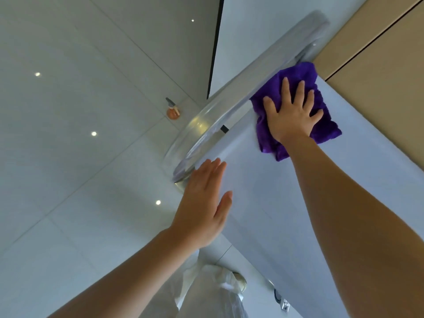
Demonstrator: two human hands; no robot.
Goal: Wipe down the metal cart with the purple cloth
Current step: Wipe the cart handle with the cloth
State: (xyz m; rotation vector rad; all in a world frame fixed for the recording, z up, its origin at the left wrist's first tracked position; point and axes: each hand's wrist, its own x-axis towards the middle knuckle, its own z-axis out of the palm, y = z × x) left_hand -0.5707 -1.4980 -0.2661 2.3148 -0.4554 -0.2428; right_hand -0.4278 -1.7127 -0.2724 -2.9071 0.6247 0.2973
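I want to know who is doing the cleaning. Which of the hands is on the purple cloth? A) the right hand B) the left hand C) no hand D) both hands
A: the right hand presses flat with spread fingers on the purple cloth, while the left hand rests flat on the bare cart top.

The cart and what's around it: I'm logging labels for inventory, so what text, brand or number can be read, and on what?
No text can be read.
A small white tag low on the metal cart: too small and blurred to read.
The orange spray bottle on the floor: no legible label.
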